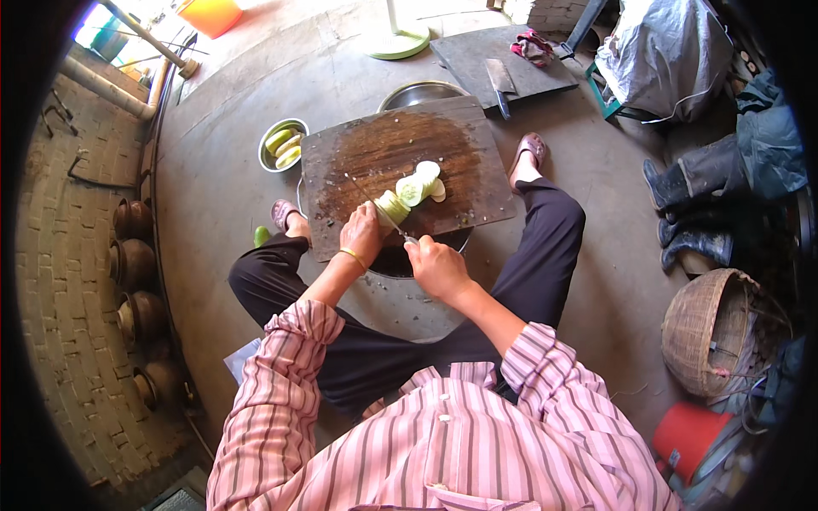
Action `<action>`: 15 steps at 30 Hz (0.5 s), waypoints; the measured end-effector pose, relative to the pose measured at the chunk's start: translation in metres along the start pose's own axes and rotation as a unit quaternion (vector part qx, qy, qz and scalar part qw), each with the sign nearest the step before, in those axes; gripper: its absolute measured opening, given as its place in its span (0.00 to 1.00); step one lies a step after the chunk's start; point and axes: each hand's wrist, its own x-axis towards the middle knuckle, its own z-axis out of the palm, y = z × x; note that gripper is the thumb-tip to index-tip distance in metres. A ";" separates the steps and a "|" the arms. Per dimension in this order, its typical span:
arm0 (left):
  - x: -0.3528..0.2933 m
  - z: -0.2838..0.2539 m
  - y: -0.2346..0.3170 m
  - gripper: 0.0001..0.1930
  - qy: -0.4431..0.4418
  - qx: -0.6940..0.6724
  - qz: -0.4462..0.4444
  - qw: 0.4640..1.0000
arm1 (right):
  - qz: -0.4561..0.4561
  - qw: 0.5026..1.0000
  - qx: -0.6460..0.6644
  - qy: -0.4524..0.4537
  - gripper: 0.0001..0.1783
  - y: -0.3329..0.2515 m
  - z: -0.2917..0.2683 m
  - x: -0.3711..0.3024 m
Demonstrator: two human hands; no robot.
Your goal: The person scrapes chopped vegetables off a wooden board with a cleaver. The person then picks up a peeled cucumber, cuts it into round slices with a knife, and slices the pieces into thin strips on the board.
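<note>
A worn wooden cutting board [341, 166] lies in front of me between my knees. Near its front edge my left hand [361, 234], a yellow bangle at the wrist, presses its fingers round a pale green cucumber [392, 206]. My right hand [439, 267] is closed round the handle of a knife [407, 238]; its thin blade runs along the cucumber beside my left fingers. Round cucumber slices [412, 189] spread out to the right of the uncut part. Small scraps dot the wood. My fingers hide part of the cucumber.
A metal bowl [294, 123] with cucumber pieces stands left of the board, a metal basin [417, 90] behind it. A cleaver [500, 82] lies on a dark slab [477, 47] farther back. Right are rubber boots [694, 244], a wicker basket [690, 332] and a red bucket [687, 434].
</note>
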 end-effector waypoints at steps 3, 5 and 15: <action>0.000 0.003 0.004 0.27 0.019 0.003 0.024 1.000 | 0.012 1.000 -0.006 0.011 0.22 0.017 0.023 0.019; 0.000 -0.001 0.005 0.28 0.003 0.001 0.008 1.000 | 0.000 0.999 0.005 0.033 0.21 0.015 0.025 0.019; -0.010 0.006 -0.014 0.29 -0.039 0.005 -0.019 0.999 | -0.064 0.997 0.002 0.039 0.20 -0.010 -0.018 -0.021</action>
